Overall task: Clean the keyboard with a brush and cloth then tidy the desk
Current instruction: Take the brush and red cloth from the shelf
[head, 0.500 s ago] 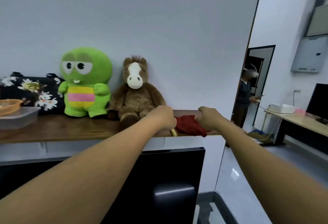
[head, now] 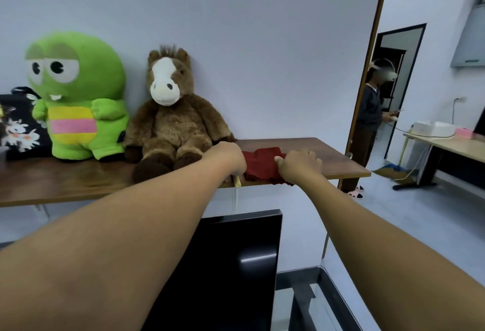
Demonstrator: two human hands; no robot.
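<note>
A dark red cloth [head: 259,164] lies bunched on the wooden shelf [head: 333,158], near its right end. My right hand [head: 299,165] rests on the cloth's right side, fingers curled onto it. My left hand [head: 225,158] is closed just left of the cloth around a pale brush handle [head: 237,182], whose tip pokes out below the hand over the shelf's front edge. The brush head is hidden by the hand. No keyboard is in view.
A brown plush horse [head: 170,120] and a green plush frog [head: 76,99] sit on the shelf at left, beside a black flowered bag [head: 15,123]. A black monitor [head: 236,265] stands below. A person [head: 372,120] stands in the doorway at right, near a desk [head: 446,144].
The view has come closer to the shelf. My right hand has shifted onto the top of the red cloth, which now lies flatter on the shelf. My left hand stays closed on the brush.
</note>
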